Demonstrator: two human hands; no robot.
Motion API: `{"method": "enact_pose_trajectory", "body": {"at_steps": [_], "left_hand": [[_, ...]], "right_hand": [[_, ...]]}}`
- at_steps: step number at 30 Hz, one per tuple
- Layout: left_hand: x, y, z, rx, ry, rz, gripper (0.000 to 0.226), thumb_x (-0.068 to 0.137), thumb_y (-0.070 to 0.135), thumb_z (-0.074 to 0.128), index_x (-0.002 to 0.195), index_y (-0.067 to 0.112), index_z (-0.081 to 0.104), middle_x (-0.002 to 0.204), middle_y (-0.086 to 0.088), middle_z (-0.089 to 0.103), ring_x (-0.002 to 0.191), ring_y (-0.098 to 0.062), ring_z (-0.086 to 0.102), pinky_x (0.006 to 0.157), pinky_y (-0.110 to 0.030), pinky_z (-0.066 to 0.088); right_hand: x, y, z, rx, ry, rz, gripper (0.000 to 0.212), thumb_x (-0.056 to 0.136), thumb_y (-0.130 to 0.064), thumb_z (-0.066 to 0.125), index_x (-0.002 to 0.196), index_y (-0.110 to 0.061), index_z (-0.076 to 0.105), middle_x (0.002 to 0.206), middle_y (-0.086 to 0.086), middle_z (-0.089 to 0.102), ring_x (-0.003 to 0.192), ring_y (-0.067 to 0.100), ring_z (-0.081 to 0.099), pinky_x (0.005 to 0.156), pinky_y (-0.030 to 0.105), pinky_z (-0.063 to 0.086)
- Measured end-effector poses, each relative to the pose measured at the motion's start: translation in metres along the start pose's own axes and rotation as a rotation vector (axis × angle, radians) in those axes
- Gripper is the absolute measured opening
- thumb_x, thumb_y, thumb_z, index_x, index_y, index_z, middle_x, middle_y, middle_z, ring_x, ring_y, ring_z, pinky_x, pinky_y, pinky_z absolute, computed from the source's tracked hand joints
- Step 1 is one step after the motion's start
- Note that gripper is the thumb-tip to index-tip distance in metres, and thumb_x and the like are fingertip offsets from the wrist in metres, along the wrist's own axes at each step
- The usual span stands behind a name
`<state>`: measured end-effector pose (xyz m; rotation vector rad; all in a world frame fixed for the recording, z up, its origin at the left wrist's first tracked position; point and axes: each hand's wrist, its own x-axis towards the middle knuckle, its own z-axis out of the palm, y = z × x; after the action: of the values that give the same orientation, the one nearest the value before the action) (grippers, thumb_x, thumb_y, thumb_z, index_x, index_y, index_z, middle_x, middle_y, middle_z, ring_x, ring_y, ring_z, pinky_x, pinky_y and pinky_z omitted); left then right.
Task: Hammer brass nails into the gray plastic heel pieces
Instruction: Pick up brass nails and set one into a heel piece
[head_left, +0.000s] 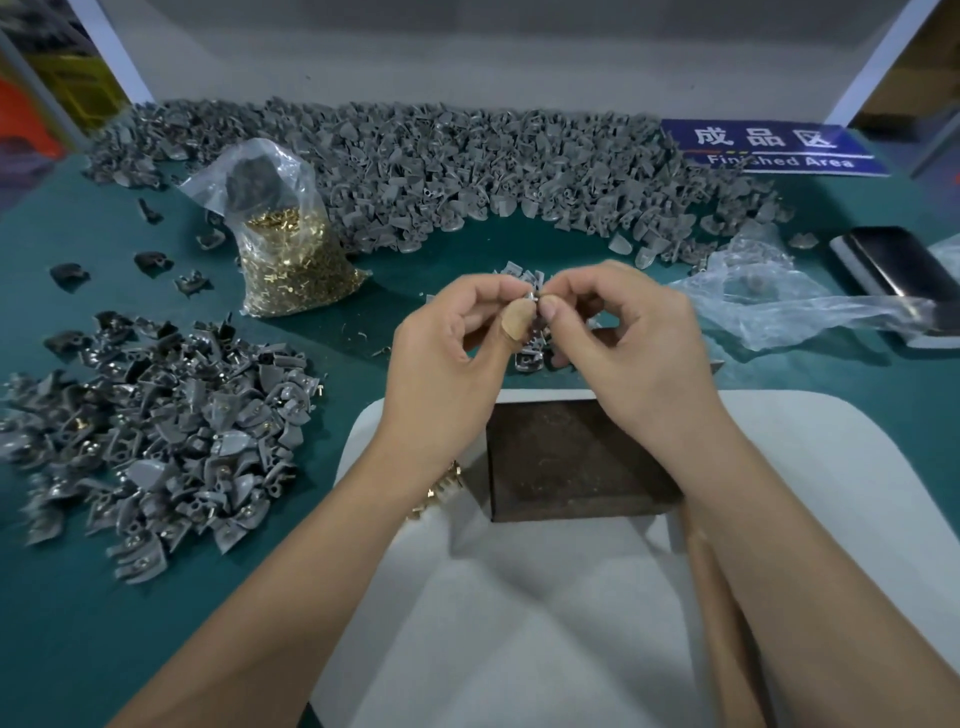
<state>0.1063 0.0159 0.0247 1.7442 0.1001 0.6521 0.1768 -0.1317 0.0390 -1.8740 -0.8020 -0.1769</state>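
Green table (62, 613) — gray heel pieces (467, 166), nail bag (291, 249), metal block (576, 457)

Bare forearms, sleeveless in view; tan plaster on left thumb (519, 320) (fingers otherwise bare)

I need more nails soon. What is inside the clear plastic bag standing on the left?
The plastic bag holds many small brass nails, filling its lower part. Something dark sits above them near the top; it is too blurred to identify.

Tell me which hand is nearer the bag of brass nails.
Left. The left hand is just right of the bag of brass nails; the right hand sits farther right, beyond the left.
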Motion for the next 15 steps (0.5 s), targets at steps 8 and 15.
{"method": "enact_pose_trajectory", "body": {"at_steps": [8,15], "left_hand": [[-0.043,0.010,-0.005,0.192,-0.088,0.053,0.004,0.098,0.025,0.065,0.102,0.026,0.067,0.100,0.010,0.066,0.099,-0.009,0.061,0.086,-0.017,0.043],[-0.078,0.012,-0.001,0.415,-0.131,-0.058,0.008,0.093,0.029,0.071,0.094,0.037,0.070,0.104,0.010,0.057,0.110,-0.012,0.047,0.089,-0.003,0.028]], "right_hand": [[-0.044,0.003,-0.035,-0.257,0.224,0.222,0.013,0.101,-0.028,0.059,0.095,-0.028,0.070,0.082,-0.010,0.070,0.079,0.015,0.066,0.071,0.032,0.051],[-0.083,0.005,-0.053,-0.742,-0.135,0.728,0.036,0.100,-0.041,0.057,0.108,-0.007,0.059,0.096,0.012,0.063,0.090,0.034,0.055,0.072,0.037,0.040]]}}
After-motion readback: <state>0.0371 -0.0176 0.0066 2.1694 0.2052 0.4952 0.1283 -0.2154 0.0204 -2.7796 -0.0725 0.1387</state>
